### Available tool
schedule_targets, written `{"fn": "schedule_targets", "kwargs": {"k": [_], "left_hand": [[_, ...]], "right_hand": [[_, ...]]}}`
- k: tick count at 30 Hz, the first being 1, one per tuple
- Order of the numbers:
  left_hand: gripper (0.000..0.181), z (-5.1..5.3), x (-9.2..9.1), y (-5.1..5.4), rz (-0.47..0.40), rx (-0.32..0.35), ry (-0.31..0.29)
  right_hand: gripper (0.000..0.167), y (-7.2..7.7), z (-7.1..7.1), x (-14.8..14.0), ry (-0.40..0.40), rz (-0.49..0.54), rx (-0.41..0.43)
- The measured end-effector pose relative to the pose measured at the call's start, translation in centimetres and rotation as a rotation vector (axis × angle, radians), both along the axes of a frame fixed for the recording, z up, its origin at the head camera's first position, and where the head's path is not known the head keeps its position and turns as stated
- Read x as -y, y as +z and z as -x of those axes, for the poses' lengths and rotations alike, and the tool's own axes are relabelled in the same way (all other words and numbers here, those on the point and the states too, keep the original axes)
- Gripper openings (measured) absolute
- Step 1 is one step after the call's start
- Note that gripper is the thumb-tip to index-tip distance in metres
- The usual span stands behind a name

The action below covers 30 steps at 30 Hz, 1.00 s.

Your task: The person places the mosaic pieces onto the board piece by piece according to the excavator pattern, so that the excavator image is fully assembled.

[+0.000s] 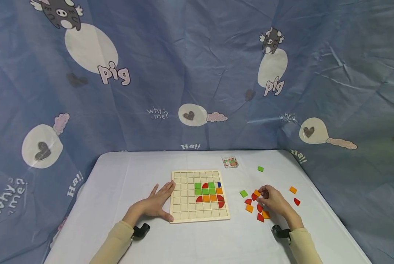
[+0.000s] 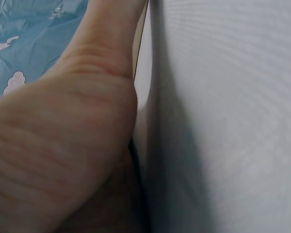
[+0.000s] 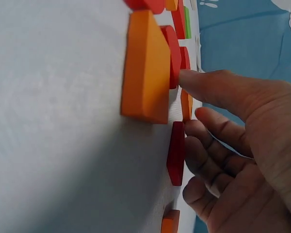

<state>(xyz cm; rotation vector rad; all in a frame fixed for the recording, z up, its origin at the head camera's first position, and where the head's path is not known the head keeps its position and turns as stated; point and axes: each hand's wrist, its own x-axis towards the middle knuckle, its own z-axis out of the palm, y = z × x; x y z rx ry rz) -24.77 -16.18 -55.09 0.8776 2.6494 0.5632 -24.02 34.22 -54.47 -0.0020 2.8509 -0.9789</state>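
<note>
Board [image 1: 183, 214] lies flat on the surface [image 1: 200, 242], partly filled with coloured tiles [image 1: 205, 191] toward its right side; grid cells [image 1: 183, 187] at the left are bare. My left hand [image 1: 155, 203] is spread, fingertips and thumb along the board's left edge: an adequate brace, in my judgement, provided pressure is light.

My right hand [image 1: 273, 200] is among loose pieces [image 1: 249, 208] right of the board, thumb and fingers bent, tips at an orange square [image 1: 257, 193]. From my remote position I cannot tell whether the square is pinched or merely touched.

Finding: the square lies close against a red quarter-round [image 1: 254, 197], which a sideways pull could drag along. Recommended: pinch two opposite edges, lift straight up until clear of neighbours, and carry it level. If it is to be seated, I advise squaring its sides to the cell ridges before pressing.
</note>
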Motion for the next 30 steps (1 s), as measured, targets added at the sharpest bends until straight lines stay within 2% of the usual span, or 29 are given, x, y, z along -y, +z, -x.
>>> {"fn": "schedule_targets", "kwargs": {"k": [6, 11, 19, 25, 30], "left_hand": [[0.133, 0.0, -0.1, 0.0, -0.002, 0.000, 0.000], [0.133, 0.0, -0.1, 0.0, 0.008, -0.004, 0.003], [0.135, 0.2, -0.1, -0.2, 0.003, -0.003, 0.006], [0.136, 0.2, -0.1, -0.3, 0.005, -0.005, 0.010], [0.136, 0.3, -0.1, -0.3, 0.002, -0.001, 0.012]], "right_hand": [[0.037, -0.3, 0.6, -0.1, -0.018, -0.038, -0.031], [0.032, -0.3, 1.0, 0.1, -0.025, -0.065, -0.022], [0.029, 0.5, 1.3, 0.7, -0.030, -0.057, -0.019], [0.027, 1.0, 1.1, 2.4, 0.008, -0.021, -0.069], [0.024, 1.3, 0.6, 5.2, 0.114, 0.030, -0.170]]}}
